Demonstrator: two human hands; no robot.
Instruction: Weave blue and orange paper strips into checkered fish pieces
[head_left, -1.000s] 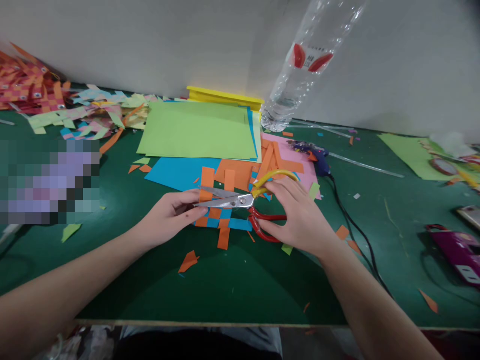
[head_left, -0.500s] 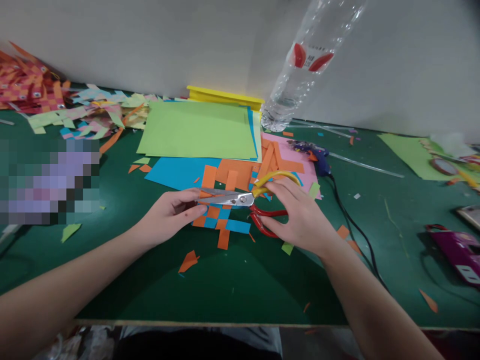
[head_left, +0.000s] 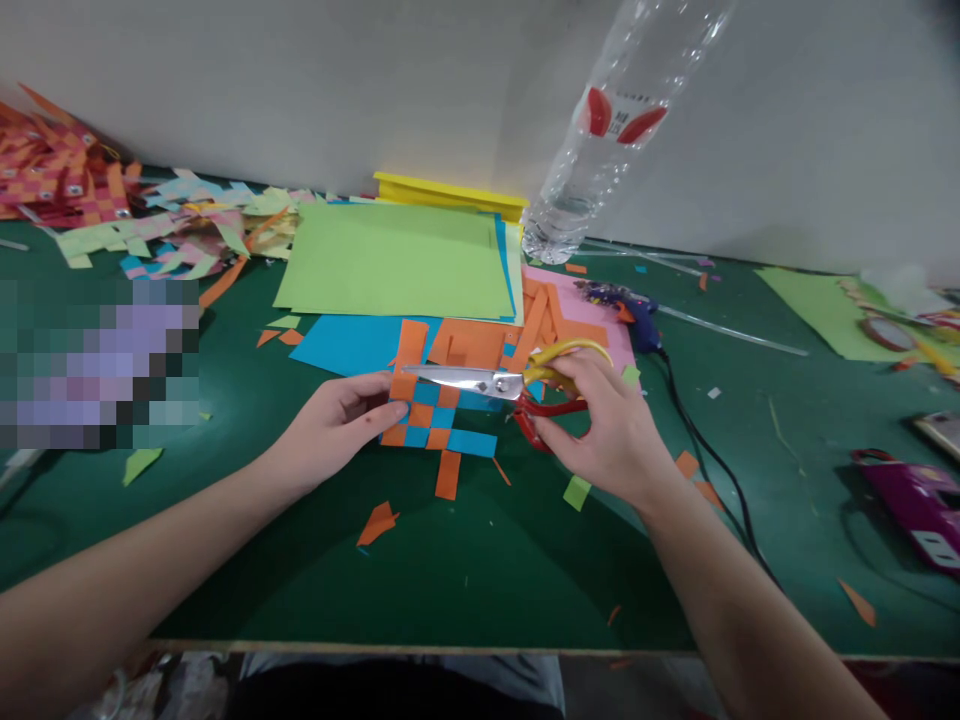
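My left hand [head_left: 352, 425] pinches the left edge of a woven paper piece [head_left: 421, 415], a checker of orange and blue strips with loose ends sticking out at the top, right and bottom. In my right hand [head_left: 604, 425] is a pair of scissors [head_left: 504, 385] with one yellow and one red handle loop. The handles are spread a little, while the blades look nearly together. They point left and lie across the upper part of the weave, at the base of the orange strip by my left fingers.
Behind the weave lie green sheets [head_left: 397, 260], a blue sheet [head_left: 330, 340] and orange strips. A plastic bottle [head_left: 592, 170] leans at the wall. A glue gun [head_left: 634, 315] with a black cord lies right. Paper scraps [head_left: 377, 523] dot the green table [head_left: 450, 590].
The scissors have moved slightly right and up. An orange strip that stood up at the top of the weave is no longer there. The weave has shifted slightly left in my left hand.
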